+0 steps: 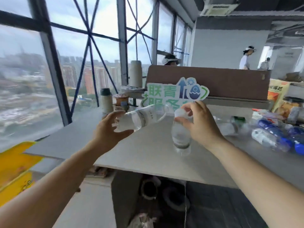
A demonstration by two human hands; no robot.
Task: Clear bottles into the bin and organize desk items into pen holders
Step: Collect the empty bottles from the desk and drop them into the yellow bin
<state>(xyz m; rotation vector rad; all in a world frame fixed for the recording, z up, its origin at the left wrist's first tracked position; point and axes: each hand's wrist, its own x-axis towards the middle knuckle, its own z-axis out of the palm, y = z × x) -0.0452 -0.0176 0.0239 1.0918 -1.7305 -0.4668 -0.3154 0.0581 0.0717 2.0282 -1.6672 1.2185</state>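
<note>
Now the left hand (107, 130) wraps its grip round a tipped clear bottle (139, 120), and the right hand (202, 124) pinches the second bottle (181, 139) by its top.

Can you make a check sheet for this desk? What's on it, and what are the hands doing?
Surface: grey desk, bare patch near the front edge.
Job's things: tilted bottle and upright bottle, both clear; bottle pile lying at the right; no bin or pen holder seen.
Clutter: green sign, flasks, snack bags.
Hands: left hand grips the tilted bottle's base; right hand pinches the upright bottle's cap.
Cables: one thin cord hanging under the desk.
Surroundings: big windows, brown partition, two people beyond it.
</note>
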